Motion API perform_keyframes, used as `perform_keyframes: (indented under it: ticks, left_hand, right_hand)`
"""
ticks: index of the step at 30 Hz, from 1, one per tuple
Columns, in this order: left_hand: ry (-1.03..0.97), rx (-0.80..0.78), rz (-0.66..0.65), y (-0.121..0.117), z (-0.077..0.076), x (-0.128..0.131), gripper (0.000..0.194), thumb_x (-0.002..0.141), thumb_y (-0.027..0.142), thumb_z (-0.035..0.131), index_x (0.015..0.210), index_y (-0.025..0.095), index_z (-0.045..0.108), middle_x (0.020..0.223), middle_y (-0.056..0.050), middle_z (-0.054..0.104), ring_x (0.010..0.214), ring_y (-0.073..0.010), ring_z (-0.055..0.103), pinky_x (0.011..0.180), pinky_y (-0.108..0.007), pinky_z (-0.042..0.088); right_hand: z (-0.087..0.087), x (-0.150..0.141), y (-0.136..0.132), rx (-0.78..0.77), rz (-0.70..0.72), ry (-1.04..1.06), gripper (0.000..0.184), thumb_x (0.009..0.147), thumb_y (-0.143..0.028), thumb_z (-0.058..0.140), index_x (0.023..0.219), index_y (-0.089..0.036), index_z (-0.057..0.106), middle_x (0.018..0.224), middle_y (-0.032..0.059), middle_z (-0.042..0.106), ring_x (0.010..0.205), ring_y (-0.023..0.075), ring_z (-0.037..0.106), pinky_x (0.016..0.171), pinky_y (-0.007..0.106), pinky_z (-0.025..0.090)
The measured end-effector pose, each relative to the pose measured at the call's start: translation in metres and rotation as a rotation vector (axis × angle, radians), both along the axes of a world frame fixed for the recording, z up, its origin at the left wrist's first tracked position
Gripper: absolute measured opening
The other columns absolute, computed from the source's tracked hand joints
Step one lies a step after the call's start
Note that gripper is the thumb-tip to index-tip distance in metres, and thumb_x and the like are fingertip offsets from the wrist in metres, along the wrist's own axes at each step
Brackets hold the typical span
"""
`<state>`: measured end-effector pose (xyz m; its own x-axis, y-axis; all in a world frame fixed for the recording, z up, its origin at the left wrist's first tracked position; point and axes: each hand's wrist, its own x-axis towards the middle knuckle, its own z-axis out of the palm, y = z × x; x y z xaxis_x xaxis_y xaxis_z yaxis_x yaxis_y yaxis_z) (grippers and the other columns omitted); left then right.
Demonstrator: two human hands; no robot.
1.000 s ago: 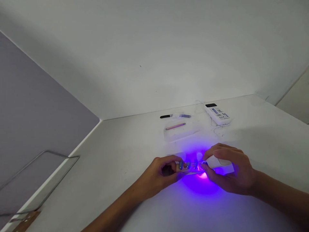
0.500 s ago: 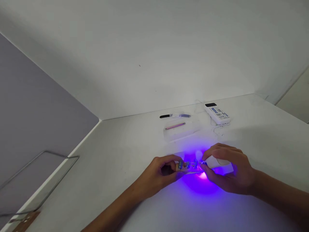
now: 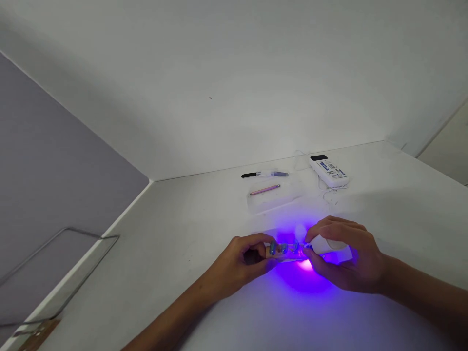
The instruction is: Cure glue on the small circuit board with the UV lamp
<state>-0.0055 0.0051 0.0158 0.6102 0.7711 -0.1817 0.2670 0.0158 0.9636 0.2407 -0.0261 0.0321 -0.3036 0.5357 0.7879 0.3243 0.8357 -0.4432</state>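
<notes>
"Tabletop, smooth white, is lying beneath what?"
"Right hand, fingers bent, is gripping a white rounded device; left hand, nearly closed, is pinching a pale narrow strip between both."
"Seeming light, stiff; glossy blue pieces are risking slips, so ends are suiting."

1. A narrow, pale strip, in the near part of the scene, runs left to right, its left end pinched in the left hand.
2. Small, glossy blue pieces, at least three, sit in a row along the strip.
3. A white, rounded device, gripped in the right hand at the strip's right end; vivid violet light glows around its left end.
</notes>
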Motion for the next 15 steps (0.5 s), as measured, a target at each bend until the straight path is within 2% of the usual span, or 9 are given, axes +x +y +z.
perform_keyframes:
  ticks: [6, 15]
  left_hand:
    - [0.004, 0.008, -0.002, -0.0013, 0.0001, -0.0001, 0.014, 0.087, 0.028, 0.071, 0.095, 0.015, 0.069, 0.074, 0.004, 0.046, 0.068, -0.0122, 0.041, 0.061, -0.024, 0.035]
    - [0.011, 0.007, 0.001, -0.0002, -0.0002, 0.0004, 0.016, 0.087, 0.028, 0.07, 0.097, 0.015, 0.069, 0.074, 0.003, 0.046, 0.068, -0.0125, 0.042, 0.061, -0.025, 0.035]
  right_hand:
    - [0.0019, -0.0006, 0.0001, 0.018, 0.025, -0.007, 0.035, 0.086, -0.001, 0.066, 0.11, -0.025, 0.057, 0.076, 0.0, 0.074, 0.068, 0.0181, 0.074, 0.062, 0.03, 0.063]
    - [0.0007, 0.0002, -0.0012, -0.024, 0.042, -0.008, 0.033, 0.085, 0.0, 0.067, 0.106, -0.023, 0.055, 0.077, 0.0014, 0.073, 0.067, 0.0185, 0.073, 0.063, 0.032, 0.062]
